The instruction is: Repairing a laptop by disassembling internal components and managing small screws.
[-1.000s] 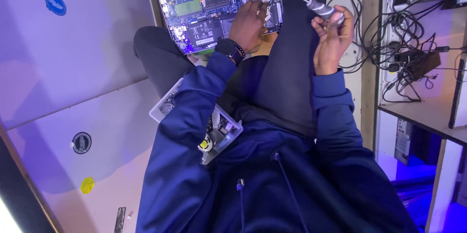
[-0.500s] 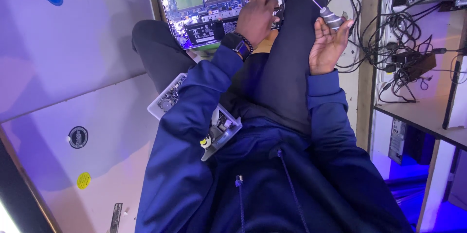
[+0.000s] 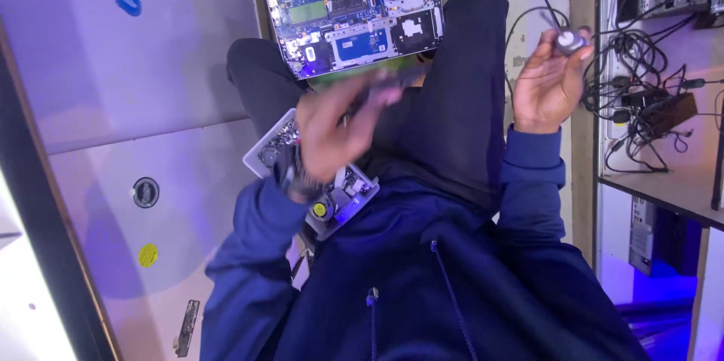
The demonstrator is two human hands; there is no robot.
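The right hand is raised with the palm toward the camera, fingers loosely curled and the fingertips pinched on a small screwdriver with a round grey cap; its thin shaft points up and away from the hand. Just to the right of that hand a tangle of black cables spills over the edge of a wooden shelf.

The left hand is blurred in front of the lap, fingers half bent and partly open. Whether it has hold of anything I cannot tell — the blur hides the fingertips. A dark watch sits on its wrist.

Beyond both hands, resting on the knees, lies an opened laptop with its bottom cover off. It acts as a shallow tray: inside are a blue circuit board, a green strip-shaped module, a round black fan at the corner nearer the right hand, and dark flat panels along the near edge. It lies well apart from the screwdriver and just past the left hand's fingers.

Under the left wrist, against the blue hoodie, sits a light grey casing — a second open shell holding small boards, a round part and a yellow disc. To the left of the left arm stand pale panels bearing round stickers.
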